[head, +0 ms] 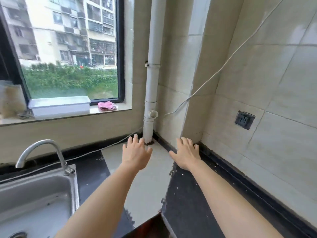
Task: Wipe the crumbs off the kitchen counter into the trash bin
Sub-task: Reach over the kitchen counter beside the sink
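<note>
My left hand point(136, 152) and my right hand point(186, 154) are both stretched out over the far corner of the kitchen counter point(151, 184), fingers spread, holding nothing. Small pale crumbs point(182, 174) lie scattered on the dark counter section on the right, below my right forearm. A pink cloth point(106, 105) lies crumpled on the window sill, up and left of my left hand and out of touch. No trash bin is in view.
A steel sink point(36, 201) with a curved tap point(42, 150) fills the lower left. A white drain pipe point(151, 100) stands in the corner just behind my left hand. A white tray point(60, 106) rests on the sill; a wall socket point(244, 119) and a white cable point(214, 76) are on the right.
</note>
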